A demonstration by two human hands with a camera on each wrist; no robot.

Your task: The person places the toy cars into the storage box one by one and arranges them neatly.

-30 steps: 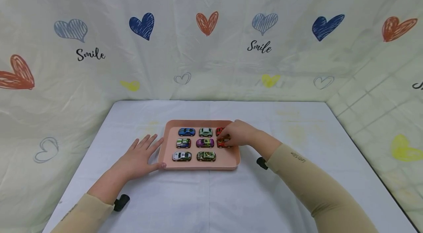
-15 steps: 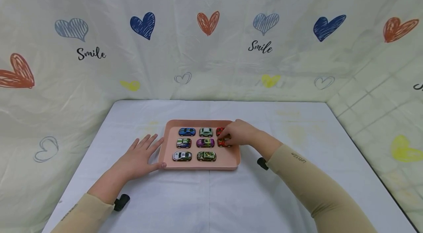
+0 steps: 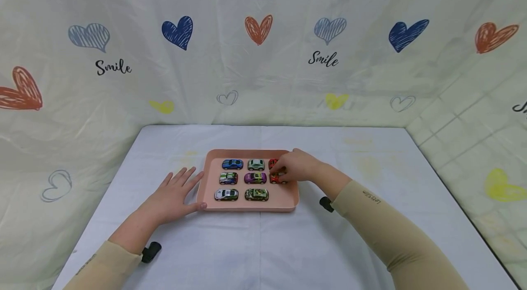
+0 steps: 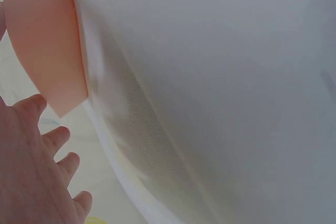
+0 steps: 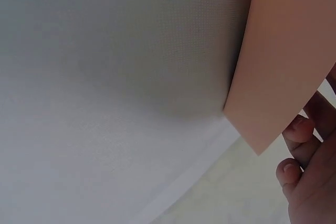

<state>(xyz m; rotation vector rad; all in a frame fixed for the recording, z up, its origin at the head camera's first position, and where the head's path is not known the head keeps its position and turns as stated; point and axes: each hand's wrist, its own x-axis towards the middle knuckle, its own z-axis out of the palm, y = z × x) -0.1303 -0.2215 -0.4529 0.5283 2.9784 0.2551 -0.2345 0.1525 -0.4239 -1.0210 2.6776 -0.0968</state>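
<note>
A pink tray (image 3: 284,201) lies on the table with toy cars set in rows. My right hand (image 3: 299,165) reaches over its right side, fingers bent down and pinching a red toy car (image 3: 276,179) in the middle row. Another red toy car (image 3: 272,163), behind it, is partly covered by this hand. My left hand (image 3: 170,198) is spread flat at the tray's left side, thumb touching the near left corner. In the left wrist view, its fingers (image 4: 63,137) extend beside the tray wall (image 4: 50,40). The right wrist view has curled fingers (image 5: 298,129) by the tray's outer wall; no car shows there.
Around the right hand's work stand a purple car (image 3: 255,178), a pale green car (image 3: 256,165) and a camouflage car (image 3: 256,195). Farther left are a blue car (image 3: 232,164), a striped car (image 3: 228,178) and a white car (image 3: 226,195). A white cloth (image 3: 329,244) covers the table.
</note>
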